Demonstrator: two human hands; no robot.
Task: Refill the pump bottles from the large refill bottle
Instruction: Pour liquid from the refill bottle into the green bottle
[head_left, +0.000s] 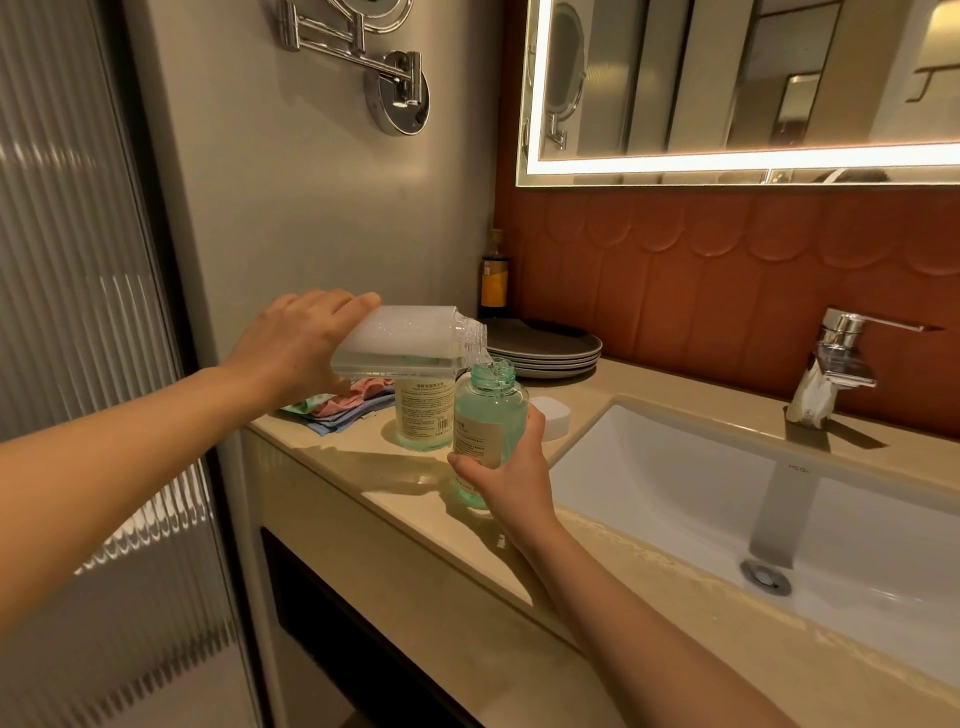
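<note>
The left hand gripped the refill bottle by its base, fingers curled over the top and thumb beneath, holding it on its side in the air left of the sink. The bottle looked clear and full of white foam, and its threaded mouth sat just above the open neck of a pump bottle. The right hand clasped that pump bottle round its lower half, fingers wrapped behind and thumb in front, tilting it slightly by the sink's left rim; whether its base touched the counter could not be told. It held pale green liquid up to its shoulder. A second bottle stood upright on the counter just left of it, farther from the sink. Folded cloths lay farther left still. A white block rested at the sink's far left corner, with stacked plates and a dark bottle behind it. The tap stood behind the sink
</note>
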